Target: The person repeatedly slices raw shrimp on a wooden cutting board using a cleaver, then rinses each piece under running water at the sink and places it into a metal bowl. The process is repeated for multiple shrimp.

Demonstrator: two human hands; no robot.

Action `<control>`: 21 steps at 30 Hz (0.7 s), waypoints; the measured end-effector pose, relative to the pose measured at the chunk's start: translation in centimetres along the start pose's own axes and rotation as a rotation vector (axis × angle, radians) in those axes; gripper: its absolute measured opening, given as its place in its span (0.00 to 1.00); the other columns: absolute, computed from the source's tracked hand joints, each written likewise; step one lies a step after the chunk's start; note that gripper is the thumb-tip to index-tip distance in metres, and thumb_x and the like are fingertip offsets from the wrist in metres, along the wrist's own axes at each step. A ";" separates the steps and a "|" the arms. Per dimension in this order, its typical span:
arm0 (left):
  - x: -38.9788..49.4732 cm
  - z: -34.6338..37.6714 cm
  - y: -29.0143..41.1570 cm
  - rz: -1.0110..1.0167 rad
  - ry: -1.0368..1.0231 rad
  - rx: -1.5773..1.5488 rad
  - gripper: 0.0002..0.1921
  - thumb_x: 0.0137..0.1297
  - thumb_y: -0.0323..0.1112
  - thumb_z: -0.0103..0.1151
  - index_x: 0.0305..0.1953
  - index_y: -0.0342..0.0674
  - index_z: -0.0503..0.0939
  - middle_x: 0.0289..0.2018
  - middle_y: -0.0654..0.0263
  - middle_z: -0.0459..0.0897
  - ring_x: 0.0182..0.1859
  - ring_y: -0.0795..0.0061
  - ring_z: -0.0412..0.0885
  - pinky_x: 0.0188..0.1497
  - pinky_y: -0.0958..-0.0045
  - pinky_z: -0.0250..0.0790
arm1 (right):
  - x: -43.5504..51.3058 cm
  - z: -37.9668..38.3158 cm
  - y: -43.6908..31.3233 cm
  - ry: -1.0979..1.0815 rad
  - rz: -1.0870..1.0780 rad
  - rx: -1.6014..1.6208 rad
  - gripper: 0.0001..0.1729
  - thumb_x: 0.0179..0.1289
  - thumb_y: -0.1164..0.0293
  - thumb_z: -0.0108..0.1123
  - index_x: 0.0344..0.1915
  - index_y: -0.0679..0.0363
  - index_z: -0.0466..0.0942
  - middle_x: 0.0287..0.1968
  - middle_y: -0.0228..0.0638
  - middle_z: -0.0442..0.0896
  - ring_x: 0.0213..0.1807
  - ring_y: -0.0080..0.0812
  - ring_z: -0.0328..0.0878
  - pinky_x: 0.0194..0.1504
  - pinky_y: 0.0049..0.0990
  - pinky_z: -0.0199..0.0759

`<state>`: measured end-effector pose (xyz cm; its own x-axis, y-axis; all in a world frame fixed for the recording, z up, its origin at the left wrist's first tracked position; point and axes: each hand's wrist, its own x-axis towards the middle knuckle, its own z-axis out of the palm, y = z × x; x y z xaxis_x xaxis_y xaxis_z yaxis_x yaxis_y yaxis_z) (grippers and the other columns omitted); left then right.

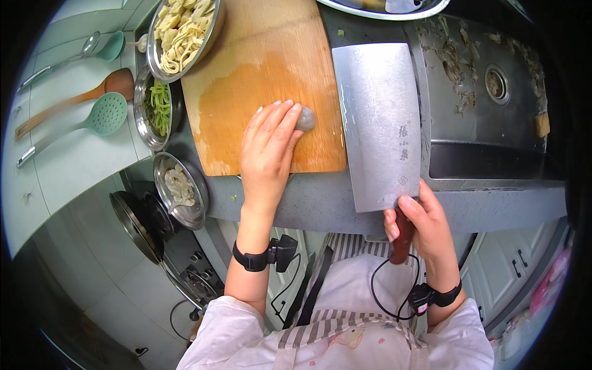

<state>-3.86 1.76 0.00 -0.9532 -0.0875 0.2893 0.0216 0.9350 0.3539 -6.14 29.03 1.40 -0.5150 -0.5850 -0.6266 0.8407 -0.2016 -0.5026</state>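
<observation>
My left hand (270, 141) lies over the wet wooden cutting board (259, 27), fingers together. Its fingertips and thumb hold a small, grey, rounded piece of food (305, 119) against the board; part of it is hidden, and it may be a peeled shrimp. With my right hand (428, 222) I grip the dark wooden handle (403, 233) of a broad Chinese cleaver (381, 125). The wide blade is turned flat towards me, right of the board, and bears engraved writing. A steel bowl (198, 217) with pale peeled shrimp (179, 185) stands left of the board.
Left of the board are steel bowls of tofu and noodle-like strips (185, 55) and sliced greens (159, 108). Spatulas and ladles (108, 113) lie against white tiles. On the right, the steel sink (462, 125) holds scraps resembling shrimp shells. Pans (134, 226) sit lower left.
</observation>
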 end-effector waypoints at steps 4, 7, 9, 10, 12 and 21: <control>-0.3 0.3 -0.6 0.064 0.020 0.019 0.22 0.58 0.23 0.64 0.56 0.41 0.80 0.55 0.59 0.81 0.61 0.56 0.76 0.66 0.52 0.66 | 0.5 0.3 0.5 0.108 0.007 -0.026 0.13 0.75 0.67 0.54 0.51 0.63 0.71 0.28 0.30 0.76 0.24 0.16 0.68 0.24 0.18 0.62; -0.9 0.6 0.0 0.033 -0.018 0.095 0.28 0.63 0.30 0.62 0.65 0.40 0.71 0.65 0.55 0.72 0.70 0.53 0.66 0.72 0.49 0.55 | 1.0 1.0 1.0 0.156 -0.002 -0.160 0.11 0.75 0.67 0.56 0.47 0.63 0.71 0.25 0.28 0.74 0.21 0.15 0.67 0.21 0.18 0.60; -1.8 1.0 1.4 -0.125 -0.028 0.049 0.33 0.68 0.39 0.60 0.72 0.39 0.63 0.72 0.52 0.62 0.76 0.52 0.56 0.76 0.46 0.44 | 1.3 1.4 1.3 0.189 -0.006 -0.182 0.11 0.74 0.66 0.56 0.42 0.63 0.71 0.23 0.26 0.73 0.19 0.14 0.65 0.20 0.19 0.58; -1.9 0.9 1.4 -0.102 -0.126 0.066 0.40 0.73 0.57 0.46 0.76 0.38 0.51 0.76 0.52 0.50 0.79 0.51 0.46 0.77 0.46 0.33 | 1.5 1.5 1.3 0.184 -0.005 -0.175 0.11 0.74 0.66 0.56 0.41 0.63 0.70 0.23 0.26 0.73 0.19 0.14 0.65 0.20 0.19 0.59; -2.0 1.2 1.5 -0.109 -0.185 0.055 0.40 0.74 0.62 0.38 0.76 0.38 0.52 0.76 0.52 0.51 0.78 0.51 0.47 0.77 0.46 0.33 | 2.0 1.7 1.4 0.184 0.005 -0.171 0.12 0.74 0.65 0.56 0.40 0.63 0.70 0.22 0.26 0.73 0.19 0.14 0.65 0.19 0.19 0.59; -2.2 1.5 1.4 -0.126 -0.231 0.064 0.42 0.74 0.68 0.26 0.75 0.38 0.54 0.76 0.52 0.52 0.78 0.52 0.48 0.77 0.45 0.32 | 3.1 2.1 1.3 0.172 0.037 -0.238 0.16 0.74 0.63 0.57 0.34 0.62 0.66 0.19 0.26 0.71 0.15 0.15 0.64 0.17 0.20 0.58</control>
<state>-2.21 3.76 -1.48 -0.9908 -0.1312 0.0336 -0.1140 0.9423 0.3149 -6.31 25.32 0.02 -0.5229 -0.4426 -0.7285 0.8067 0.0191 -0.5907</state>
